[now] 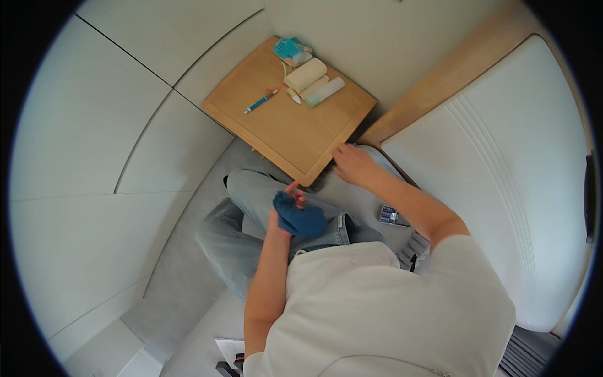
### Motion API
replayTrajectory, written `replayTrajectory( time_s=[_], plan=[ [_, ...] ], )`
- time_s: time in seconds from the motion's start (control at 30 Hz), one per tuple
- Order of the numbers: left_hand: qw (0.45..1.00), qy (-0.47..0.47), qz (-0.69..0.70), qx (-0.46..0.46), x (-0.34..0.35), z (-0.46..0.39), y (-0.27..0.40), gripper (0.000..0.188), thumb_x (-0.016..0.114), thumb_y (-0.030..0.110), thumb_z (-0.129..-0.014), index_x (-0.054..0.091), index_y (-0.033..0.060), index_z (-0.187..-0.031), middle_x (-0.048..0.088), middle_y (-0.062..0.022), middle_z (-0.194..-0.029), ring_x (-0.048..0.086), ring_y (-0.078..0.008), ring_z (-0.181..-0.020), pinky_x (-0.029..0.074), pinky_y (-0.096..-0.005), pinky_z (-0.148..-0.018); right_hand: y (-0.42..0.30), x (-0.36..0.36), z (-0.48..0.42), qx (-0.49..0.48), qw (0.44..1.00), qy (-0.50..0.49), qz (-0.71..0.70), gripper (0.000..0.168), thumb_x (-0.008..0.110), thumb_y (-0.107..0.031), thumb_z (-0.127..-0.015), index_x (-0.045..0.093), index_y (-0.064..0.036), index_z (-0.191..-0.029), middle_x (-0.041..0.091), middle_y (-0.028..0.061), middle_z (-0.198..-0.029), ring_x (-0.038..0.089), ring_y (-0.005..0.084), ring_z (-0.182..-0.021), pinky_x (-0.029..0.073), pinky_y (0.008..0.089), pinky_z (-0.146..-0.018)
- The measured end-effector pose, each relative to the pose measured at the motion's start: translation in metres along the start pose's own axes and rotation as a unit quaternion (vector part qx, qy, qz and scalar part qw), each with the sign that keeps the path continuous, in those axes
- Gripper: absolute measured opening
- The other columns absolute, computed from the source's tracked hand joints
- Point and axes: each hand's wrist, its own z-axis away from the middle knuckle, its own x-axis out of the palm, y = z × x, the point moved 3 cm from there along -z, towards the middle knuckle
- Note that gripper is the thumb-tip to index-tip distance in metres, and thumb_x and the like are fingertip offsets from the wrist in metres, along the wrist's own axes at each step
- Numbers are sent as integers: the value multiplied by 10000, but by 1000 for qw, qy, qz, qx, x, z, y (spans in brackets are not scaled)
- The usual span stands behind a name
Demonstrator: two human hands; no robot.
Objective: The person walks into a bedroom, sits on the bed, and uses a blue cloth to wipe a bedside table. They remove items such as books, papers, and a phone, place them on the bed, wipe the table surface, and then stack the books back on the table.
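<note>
Above my lap, my left hand has a blue cloth item, shaped like a sock, bunched against its palm. The cloth covers much of the palm, while the fingertips show past its upper end. My right hand is at the right front edge of a wooden bedside table, palm down with its fingers bent. Whether those fingers grip anything there is hidden. Under my left hand are my light blue jeans.
On the tabletop lie a blue pen, a small white bottle, a paper roll, a pale cylindrical bottle and a teal packet. A padded headboard rises at right, cabinet doors at left. A small dark patterned object lies beside me.
</note>
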Motion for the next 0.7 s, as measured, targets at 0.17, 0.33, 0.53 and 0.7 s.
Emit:
replayTrajectory(
  time_s=[0.17,0.33,0.53,0.7],
  plan=[
    [999,39,-28,0,3,0,-1,411,471,204,-857,430,44,-1233,570,-113,-903,558,-205,-766,474,-264,-566,-20,40,-150,-74,994,63,-41,235,507,-59,-728,503,9,-953,499,157,-1030,496,319,-994,426,401,-828],
    [998,54,-33,-4,3,0,0,425,477,228,-863,410,63,-1249,563,-107,-911,547,-197,-767,468,-263,-565,-43,82,-239,-126,969,211,-5,211,465,-55,-763,522,2,-958,505,150,-1044,495,290,-1018,403,410,-853],
    [999,38,-22,-8,3,-2,4,434,473,244,-866,400,66,-1255,561,-113,-922,544,-201,-772,470,-266,-570,-41,92,-259,-55,987,108,106,208,473,-87,-775,535,-23,-963,558,112,-961,537,260,-940,412,416,-819],
    [999,24,-23,-12,3,-4,4,444,473,252,-862,395,68,-1258,560,-121,-938,542,-204,-785,471,-263,-578,-36,89,-230,-62,996,62,-10,159,481,-108,-787,546,-45,-917,578,145,-901,583,306,-819,454,438,-711]
  ],
)
